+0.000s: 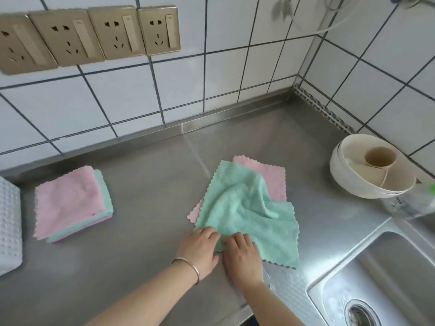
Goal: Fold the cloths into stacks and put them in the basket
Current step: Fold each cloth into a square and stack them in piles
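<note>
A rumpled green cloth lies on the steel counter, on top of a flat pink cloth that shows at the back and at the left corner. My left hand and my right hand both pinch the green cloth's near left corner, side by side. At the left of the counter sits a stack of folded cloths, pink on top with green and purple edges below. A white dimpled basket stands at the far left edge, only partly in view.
White bowls holding a beige cup sit at the right by the wall. A clear plastic bottle lies beside them. The sink opens at the lower right. Tiled walls with several sockets stand behind.
</note>
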Motion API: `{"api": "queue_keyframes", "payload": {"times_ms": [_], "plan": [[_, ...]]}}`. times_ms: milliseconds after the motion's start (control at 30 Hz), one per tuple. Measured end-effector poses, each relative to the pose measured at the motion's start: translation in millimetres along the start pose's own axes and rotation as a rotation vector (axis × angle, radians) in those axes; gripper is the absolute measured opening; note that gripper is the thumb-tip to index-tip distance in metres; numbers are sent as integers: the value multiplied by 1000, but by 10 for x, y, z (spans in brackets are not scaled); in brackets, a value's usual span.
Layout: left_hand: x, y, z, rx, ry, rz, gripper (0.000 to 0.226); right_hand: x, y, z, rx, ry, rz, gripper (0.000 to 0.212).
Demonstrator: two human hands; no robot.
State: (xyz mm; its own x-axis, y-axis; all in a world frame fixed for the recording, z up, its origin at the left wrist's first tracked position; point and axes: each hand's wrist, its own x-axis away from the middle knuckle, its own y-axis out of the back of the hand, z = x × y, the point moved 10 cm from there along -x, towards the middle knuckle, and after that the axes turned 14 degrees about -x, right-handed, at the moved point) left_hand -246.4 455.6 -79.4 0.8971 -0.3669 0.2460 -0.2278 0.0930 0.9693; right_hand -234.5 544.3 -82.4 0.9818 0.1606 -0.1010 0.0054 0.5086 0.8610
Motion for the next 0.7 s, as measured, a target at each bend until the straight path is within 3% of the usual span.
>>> {"api": "queue_keyframes", "payload": {"times_ms": [133,300,400,500,600,700], "plan": [[-124,-29,-31,-48,40,13,32,-122,141,-2,-38,52,-108,15],[-262,440,131,-57,129,-292,13,-263,474,-9,-98,124,-198,7],[-303,882,296,23,210,-425,22,-409,781,-85,-11,105,-178,11],[-256,1377,520,153,241,-534,24,-653,1288,-203,-7,-40,-205,25],[-62,1883,848,233,275,-623,25,-928,1776,-131,-149,-119,-204,23],[291,2266,1303,369,382,-683,32,-1161,2111,173,-374,-53,-170,17]]}}
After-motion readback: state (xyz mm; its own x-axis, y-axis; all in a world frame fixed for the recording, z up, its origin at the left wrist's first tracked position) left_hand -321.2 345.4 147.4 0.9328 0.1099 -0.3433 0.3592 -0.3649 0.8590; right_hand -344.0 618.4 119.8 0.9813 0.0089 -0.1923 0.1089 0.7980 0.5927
